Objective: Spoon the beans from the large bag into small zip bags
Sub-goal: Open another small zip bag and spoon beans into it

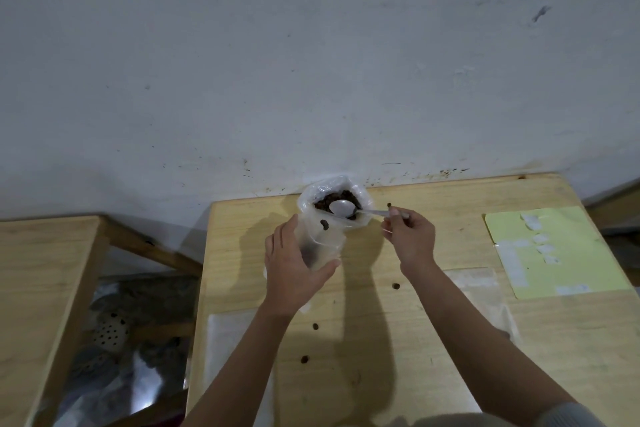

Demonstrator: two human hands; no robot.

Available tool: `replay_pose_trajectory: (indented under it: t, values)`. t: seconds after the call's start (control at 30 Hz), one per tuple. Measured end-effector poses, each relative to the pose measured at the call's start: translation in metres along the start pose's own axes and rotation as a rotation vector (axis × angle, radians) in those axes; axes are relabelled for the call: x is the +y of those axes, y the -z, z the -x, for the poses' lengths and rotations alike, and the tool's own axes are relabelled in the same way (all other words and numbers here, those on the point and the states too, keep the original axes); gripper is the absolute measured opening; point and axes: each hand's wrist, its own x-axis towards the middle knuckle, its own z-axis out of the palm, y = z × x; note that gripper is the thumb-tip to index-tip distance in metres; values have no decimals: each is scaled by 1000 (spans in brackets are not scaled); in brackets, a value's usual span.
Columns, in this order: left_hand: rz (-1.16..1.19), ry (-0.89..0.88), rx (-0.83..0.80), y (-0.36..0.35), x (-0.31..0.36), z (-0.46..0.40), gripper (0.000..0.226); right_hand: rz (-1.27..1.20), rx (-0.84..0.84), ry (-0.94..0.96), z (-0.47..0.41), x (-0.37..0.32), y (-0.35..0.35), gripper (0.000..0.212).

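The left hand (294, 267) curled around a thin clear small bag (320, 243) beside the crinkled large bag (334, 204) of brown beans (327, 203), the right hand (410, 236) pinched a white plastic spoon (343, 209) over it, and loose beans lay on the wooden table (450, 357).

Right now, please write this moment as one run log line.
left hand: holds small bag | right hand: pinches spoon | spoon: over large bag | stray beans: table

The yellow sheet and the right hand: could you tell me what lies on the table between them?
In the head view, the stretch of table between the right hand and the yellow sheet is bare wood.
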Motion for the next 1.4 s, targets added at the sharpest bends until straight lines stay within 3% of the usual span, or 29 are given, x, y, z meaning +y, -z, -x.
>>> replay_pose_trajectory:
  t: [0.07, 0.17, 0.23, 0.3, 0.4, 0.5, 0.67, 0.73, 0.93, 1.27, 1.4]
  values:
    - [24, -1, 22, 3, 2, 1, 107, -48, -20, -74, -2, 3, -3, 15]
    - [51, -63, 89, 7, 10, 3, 107, -7, 12, -126, 0, 8, -2, 38]
    - [90, -93, 156, 7, 16, 5, 106, 141, 100, -89, 15, 3, 3, 49]
    - [145, -81, 218, 8, 24, 9, 110, 130, 128, 68, 43, -8, 6, 39]
    - [177, -83, 254, 7, 34, 13, 113, 18, -132, 357, 85, -25, 14, 12]
    - [178, -119, 245, 9, 44, 18, 111, 78, -375, 429, 105, -33, 18, 14]
    - [295, -121, 166, 23, 52, 43, 113, 34, -363, 474, 123, -40, 17, 14]
    - [420, -85, 130, 33, 50, 53, 103, 0, -348, 487, 127, -40, 20, 16]
    - [503, -99, 219, 64, 44, 67, 11, -41, -303, 420, 140, -31, 29, 19]
    - [576, -138, 124, 83, 44, 95, 11, 14, -327, 493, 165, -17, 44, 25]
    - [593, -184, 81, 85, 41, 100, 9, -97, -329, 441, 175, -12, 48, 26]
